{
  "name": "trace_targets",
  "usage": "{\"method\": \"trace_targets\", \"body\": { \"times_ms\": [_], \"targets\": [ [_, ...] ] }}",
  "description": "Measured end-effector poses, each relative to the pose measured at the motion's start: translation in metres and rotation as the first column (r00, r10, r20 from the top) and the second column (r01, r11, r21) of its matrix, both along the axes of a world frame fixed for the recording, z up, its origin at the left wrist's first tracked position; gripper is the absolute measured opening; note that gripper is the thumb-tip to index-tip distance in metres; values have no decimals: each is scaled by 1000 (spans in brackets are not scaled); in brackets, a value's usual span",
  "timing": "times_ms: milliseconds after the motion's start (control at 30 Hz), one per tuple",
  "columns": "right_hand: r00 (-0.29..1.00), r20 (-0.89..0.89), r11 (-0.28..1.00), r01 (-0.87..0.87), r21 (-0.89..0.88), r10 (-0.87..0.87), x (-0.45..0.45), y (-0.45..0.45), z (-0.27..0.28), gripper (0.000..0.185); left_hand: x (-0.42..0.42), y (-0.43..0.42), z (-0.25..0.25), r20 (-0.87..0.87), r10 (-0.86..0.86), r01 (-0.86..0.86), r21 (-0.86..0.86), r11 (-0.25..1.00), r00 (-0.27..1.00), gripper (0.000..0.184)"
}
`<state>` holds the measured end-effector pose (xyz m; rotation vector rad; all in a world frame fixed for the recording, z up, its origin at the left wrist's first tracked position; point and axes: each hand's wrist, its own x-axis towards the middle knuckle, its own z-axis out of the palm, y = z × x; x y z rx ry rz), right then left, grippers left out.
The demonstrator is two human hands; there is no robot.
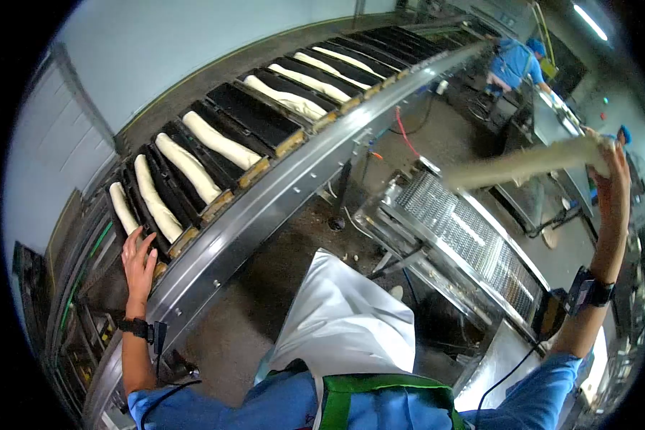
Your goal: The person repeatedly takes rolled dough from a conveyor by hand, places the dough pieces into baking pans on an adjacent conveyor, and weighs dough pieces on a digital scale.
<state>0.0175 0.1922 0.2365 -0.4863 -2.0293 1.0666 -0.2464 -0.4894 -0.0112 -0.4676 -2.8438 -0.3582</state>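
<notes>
At the far left, my left hand (139,256) rests with fingers apart on the near end of a pale dough strip (123,208) in a black tray. More long dough strips (188,166) lie in the row of black trays (254,113) on the curved conveyor. High on the right, my right hand (610,165) is closed round one end of a long dough strip (530,165). That strip stretches leftward, blurred, above the upper end of a metal mesh belt (466,236).
The conveyor's steel side rail (294,172) curves from lower left to upper right. A person in blue (514,64) stands at a metal table (557,115) at the upper right. A red hose (407,132) hangs near the mesh belt.
</notes>
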Motion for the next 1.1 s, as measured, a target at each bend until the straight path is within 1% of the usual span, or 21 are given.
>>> {"method": "trace_targets", "body": {
  "times_ms": [33, 67, 100, 133, 167, 200, 267, 300, 400, 433, 500, 633, 700, 733, 767, 800, 833, 900, 933, 1000, 1100],
  "targets": [
    [999, 44, 960, -8, 280, -5, -29, -24, -1, 25, -1, -3, 1, -1, 11, -11, 14, 1000, 1000, 35],
    [998, 48, 843, 8, 537, -40, -58, -48, -2, 24, 0, -3, 4, -5, 23, -23, 24, 999, 1000, 35],
    [985, 14, 942, -171, 290, 174, -88, -71, -8, 24, -2, -4, 4, -21, 48, -47, 27, 999, 999, 34],
    [928, -116, 934, -357, -9, 354, -118, -94, -15, 25, -4, -3, 4, -26, 59, -59, 19, 998, 998, 34],
    [865, -268, 832, -489, -262, 424, -148, -117, -21, 27, -7, 2, 6, -94, 94, -92, 24, 995, 991, 32],
    [840, -281, 801, -534, -270, 465, -180, -135, -36, 33, -11, 11, 11, -159, 126, -123, 29, 992, 979, 30],
    [712, -242, 597, -691, -407, 659, -228, -159, -69, 36, -20, 51, 24, -141, 37, -32, 34, 999, 989, 30],
    [663, -147, 509, -681, -527, 734, -236, -175, -82, 41, -19, 72, 23, -162, -55, 61, 33, 998, 985, 31],
    [464, 14, 374, -693, -617, 886, -240, -184, -114, 49, -25, 139, 28, -102, -133, 124, -84, 989, 986, 30],
    [455, 11, 362, -693, -623, 891, -236, -179, -121, 49, -32, 152, 22, -63, -198, 197, -17, 980, 978, 29],
    [431, 93, 388, -671, -632, 897, -218, -153, -135, 46, -40, 184, 17, -43, -226, 224, -41, 974, 973, 28],
    [504, 337, 594, -534, -602, 795, -158, -63, -176, 29, -56, 221, 5, -63, -242, 238, -63, 969, 968, 26],
    [601, 439, 729, -411, -547, 668, -113, -7, -212, 31, -71, 241, 7, -96, -221, 218, -46, 975, 971, 26],
    [642, 464, 752, -286, -594, 610, -86, 23, -232, 31, -77, 250, 8, -127, -203, 201, -25, 979, 971, 25],
    [676, 495, 762, -156, -628, 546, -51, 42, -248, 32, -78, 251, 11, -185, -172, 165, -53, 985, 968, 25],
    [721, 462, 735, -98, -671, 517, -18, 66, -264, 32, -82, 259, 15, -152, -173, 166, -60, 984, 973, 25],
    [702, 548, 767, 4, -641, 454, 12, 89, -277, 28, -84, 268, 19, -118, -156, 148, -73, 986, 981, 25],
    [732, 540, 708, 112, -697, 416, 80, 138, -306, 25, -97, 288, 15, -82, -174, 167, -91, 982, 981, 26],
    [804, 480, 603, 197, -773, 352, 120, 163, -326, 20, -102, 300, 10, -140, -208, 204, -44, 978, 968, 24],
    [561, 809, 898, 243, -367, 179, 169, 171, -325, 14, -107, 325, 7, -129, -196, 193, -40, 980, 972, 26],
    [530, 844, 902, 322, -288, 80, 207, 170, -318, 12, -123, 364, -6, -159, -259, 249, -83, 965, 953, 29]
  ]
}}
